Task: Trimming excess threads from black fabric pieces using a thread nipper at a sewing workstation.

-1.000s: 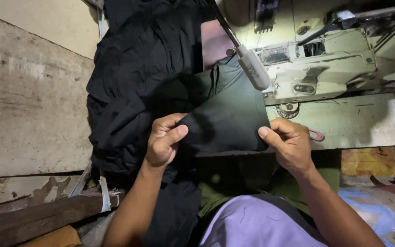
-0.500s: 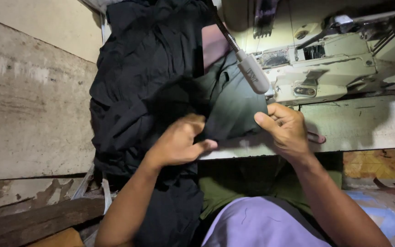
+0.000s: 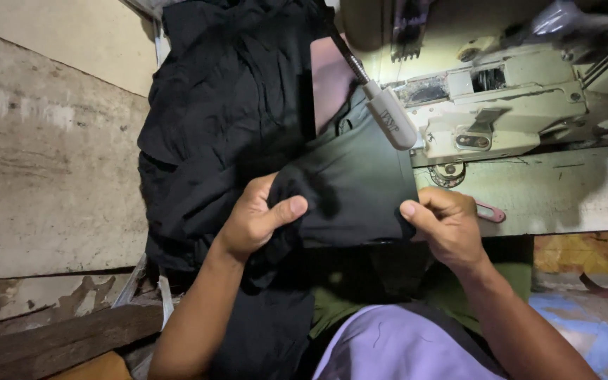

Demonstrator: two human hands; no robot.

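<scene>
A dark green fabric piece (image 3: 357, 186) lies stretched over the front edge of the sewing table. My left hand (image 3: 258, 214) pinches its bunched left corner, thumb on top. At the right corner, my right hand (image 3: 445, 222) grips the edge between thumb and fingers. A large heap of black cloth (image 3: 219, 119) lies to the left and hangs down past my left forearm. More dark cloth drapes over my lap below the hands.
A cream industrial sewing machine (image 3: 515, 112) stands on the pale table (image 3: 571, 193) at the right. A white gooseneck lamp head (image 3: 392, 116) hangs over the fabric. A worn wall (image 3: 43, 155) and a wooden plank (image 3: 51, 341) are at the left.
My left hand swept right across the fabric, then drew back left and now pinches the corner. The fabric is pulled flat between both hands again.
</scene>
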